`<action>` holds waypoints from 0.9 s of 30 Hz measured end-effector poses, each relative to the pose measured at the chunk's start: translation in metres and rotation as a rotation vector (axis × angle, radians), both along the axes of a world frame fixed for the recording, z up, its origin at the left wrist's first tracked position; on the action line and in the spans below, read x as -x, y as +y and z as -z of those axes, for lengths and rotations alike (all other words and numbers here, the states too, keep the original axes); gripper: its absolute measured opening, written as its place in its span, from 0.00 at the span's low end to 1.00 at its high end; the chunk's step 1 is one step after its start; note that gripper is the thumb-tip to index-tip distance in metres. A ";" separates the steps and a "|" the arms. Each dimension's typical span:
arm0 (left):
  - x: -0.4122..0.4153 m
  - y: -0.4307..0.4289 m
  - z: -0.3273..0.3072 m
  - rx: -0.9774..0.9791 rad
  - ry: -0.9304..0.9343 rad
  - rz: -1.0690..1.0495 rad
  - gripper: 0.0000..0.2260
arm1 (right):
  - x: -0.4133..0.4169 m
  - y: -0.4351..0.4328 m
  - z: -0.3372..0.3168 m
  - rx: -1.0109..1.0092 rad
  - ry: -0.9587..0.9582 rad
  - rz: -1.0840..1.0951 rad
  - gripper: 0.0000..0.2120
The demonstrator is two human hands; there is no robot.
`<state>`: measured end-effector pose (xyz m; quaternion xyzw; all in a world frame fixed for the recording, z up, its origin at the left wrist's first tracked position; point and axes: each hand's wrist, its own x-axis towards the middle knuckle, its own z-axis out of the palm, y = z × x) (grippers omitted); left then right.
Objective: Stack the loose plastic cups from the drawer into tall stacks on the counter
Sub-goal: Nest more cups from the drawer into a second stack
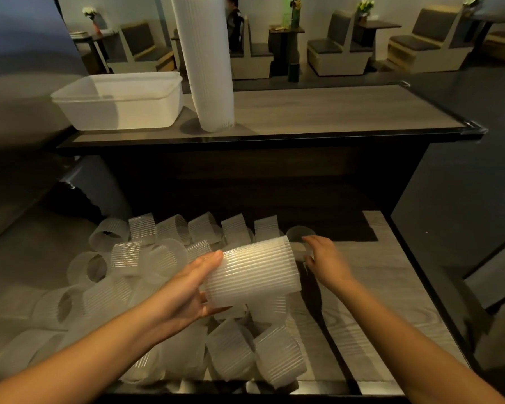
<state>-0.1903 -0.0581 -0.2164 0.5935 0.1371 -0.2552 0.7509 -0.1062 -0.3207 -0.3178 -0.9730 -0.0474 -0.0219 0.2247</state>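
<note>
Several loose ribbed translucent plastic cups (146,275) lie in a heap in the open drawer (391,287). My left hand (193,284) grips a short stack of nested cups (257,272), held on its side above the heap. My right hand (324,258) closes on a single cup (299,233) lying at the back of the drawer, just right of the held stack's mouth. A tall stack of cups (207,62) stands on the counter (333,109) and runs out of the top of the view.
A white plastic tub (120,100) sits on the counter left of the tall stack. The drawer's right half shows bare wood grain. Beyond the counter are dining booths, tables and a seated person (233,21).
</note>
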 end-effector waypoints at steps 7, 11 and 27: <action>0.001 0.014 0.002 0.025 0.007 -0.055 0.24 | -0.009 -0.002 0.016 0.177 -0.047 -0.017 0.12; 0.002 0.018 0.002 0.039 0.018 -0.075 0.24 | 0.000 -0.008 0.021 0.153 -0.146 -0.031 0.11; 0.007 0.028 -0.001 0.064 0.040 -0.088 0.23 | 0.036 0.005 -0.024 -0.836 -0.058 0.243 0.06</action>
